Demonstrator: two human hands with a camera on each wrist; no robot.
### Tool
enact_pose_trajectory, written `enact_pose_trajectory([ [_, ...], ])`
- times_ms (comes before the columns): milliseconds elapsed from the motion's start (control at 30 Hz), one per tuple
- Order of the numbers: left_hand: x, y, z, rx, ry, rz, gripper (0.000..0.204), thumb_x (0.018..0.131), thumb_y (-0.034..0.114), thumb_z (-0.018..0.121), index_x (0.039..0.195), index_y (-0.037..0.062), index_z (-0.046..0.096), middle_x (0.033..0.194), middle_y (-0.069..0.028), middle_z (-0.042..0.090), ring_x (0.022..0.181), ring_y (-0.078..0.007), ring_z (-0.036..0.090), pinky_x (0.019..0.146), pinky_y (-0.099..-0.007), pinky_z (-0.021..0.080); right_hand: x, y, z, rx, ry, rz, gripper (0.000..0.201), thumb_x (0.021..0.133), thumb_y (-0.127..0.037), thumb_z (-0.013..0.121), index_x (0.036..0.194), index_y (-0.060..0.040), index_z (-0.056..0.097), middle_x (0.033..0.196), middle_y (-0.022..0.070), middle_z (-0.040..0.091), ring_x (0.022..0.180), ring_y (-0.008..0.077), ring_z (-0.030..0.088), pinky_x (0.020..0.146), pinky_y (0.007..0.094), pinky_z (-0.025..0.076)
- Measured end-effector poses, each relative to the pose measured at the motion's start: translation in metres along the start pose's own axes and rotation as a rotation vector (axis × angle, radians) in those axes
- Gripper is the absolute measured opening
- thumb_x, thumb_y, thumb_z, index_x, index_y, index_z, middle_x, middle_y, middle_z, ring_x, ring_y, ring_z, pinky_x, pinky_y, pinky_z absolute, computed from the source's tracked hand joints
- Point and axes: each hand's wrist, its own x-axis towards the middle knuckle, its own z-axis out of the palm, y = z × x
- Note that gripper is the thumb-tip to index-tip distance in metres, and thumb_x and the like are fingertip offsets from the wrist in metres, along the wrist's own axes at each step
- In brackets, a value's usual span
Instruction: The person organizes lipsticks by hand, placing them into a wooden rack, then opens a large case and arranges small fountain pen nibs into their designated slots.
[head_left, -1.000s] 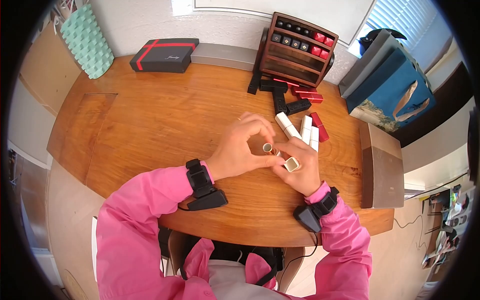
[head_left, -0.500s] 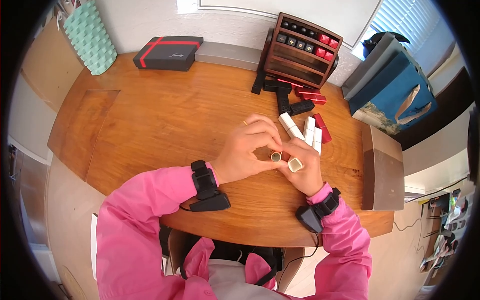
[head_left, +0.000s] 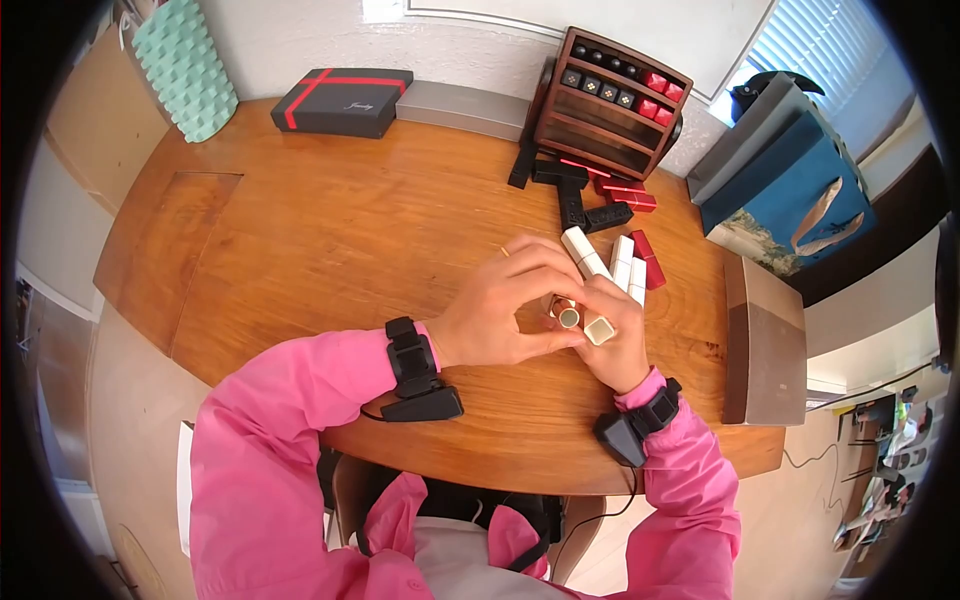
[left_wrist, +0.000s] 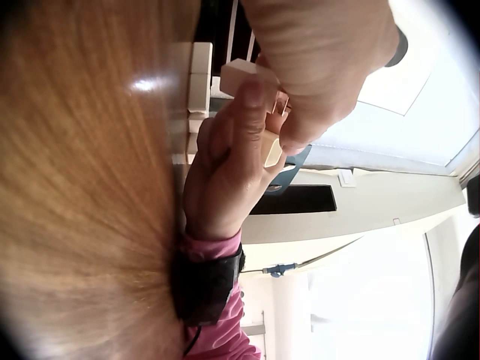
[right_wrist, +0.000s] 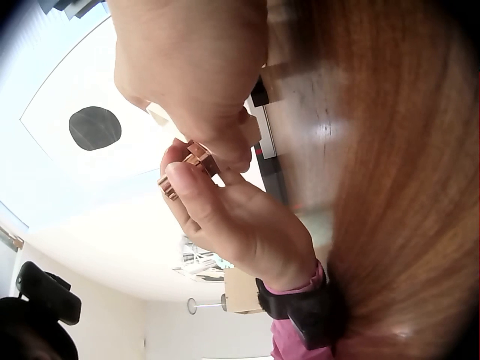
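Note:
A lipstick with a copper-coloured inner tube (head_left: 568, 317) is between the two hands, its open round end facing up at the head camera. My left hand (head_left: 490, 312) reaches in from the left, and its thumb and fingertips pinch the copper part (right_wrist: 198, 159). With its fingers, my right hand (head_left: 622, 352) grips the lipstick's white base (left_wrist: 241, 75). The same hand also keeps a white square cap (head_left: 599, 331) against its palm, hollow end showing. Several white lipsticks (head_left: 585, 252) lie just beyond the right hand, beside a red lipstick (head_left: 647, 258).
Behind are black lipsticks (head_left: 607, 217), more red ones (head_left: 632, 201) and a wooden rack (head_left: 600, 130) holding black and red lipsticks. A dark box with red ribbon (head_left: 345, 103) stands at the back left. On the right are a blue paper bag (head_left: 775, 190) and a brown box (head_left: 765, 345).
Both hands have shifted slightly right. The copper tube has moved right and toward the person, closer to the white cap, and the left fingertips have come closer to the right hand.

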Motion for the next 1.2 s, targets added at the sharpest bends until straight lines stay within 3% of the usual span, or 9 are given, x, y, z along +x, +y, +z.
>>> enact_pose_trajectory([
  [433, -0.002, -0.003, 0.0016, -0.031, 0.033, -0.03, 0.032, 0.071, 0.013, 0.087, 0.09, 0.0094, 0.062, 0.101, -0.004, 0.064, 0.104, -0.0286, 0.058, 0.089, -0.0396, 0.047, 0.0004, 0.0024, 0.0, 0.021, -0.023, -0.034, 0.046, 0.074, -0.002, 0.084, 0.118, -0.0036, 0.071, 0.079, 0.0064, 0.06, 0.069, 0.0198, 0.06, 0.063, 0.0317, 0.047],
  [967, -0.0014, -0.0007, 0.0009, 0.005, 0.029, -0.034, 0.029, 0.07, 0.01, 0.09, 0.089, 0.0087, 0.067, 0.101, -0.0032, 0.068, 0.104, -0.0254, 0.063, 0.089, -0.0366, 0.05, 0.0006, 0.002, -0.0007, 0.025, -0.053, 0.005, 0.046, 0.076, 0.0, 0.079, 0.12, -0.0043, 0.071, 0.079, 0.0072, 0.059, 0.07, 0.0207, 0.058, 0.063, 0.0321, 0.046],
  [1200, -0.0021, -0.0023, 0.0023, -0.017, 0.037, -0.038, 0.03, 0.071, 0.011, 0.086, 0.085, 0.0091, 0.059, 0.1, -0.004, 0.064, 0.103, -0.0275, 0.059, 0.087, -0.0381, 0.048, -0.0003, 0.0039, 0.0016, 0.022, -0.04, -0.011, 0.046, 0.074, 0.0, 0.08, 0.119, -0.0039, 0.071, 0.079, 0.0075, 0.059, 0.069, 0.0221, 0.059, 0.063, 0.0331, 0.046],
])
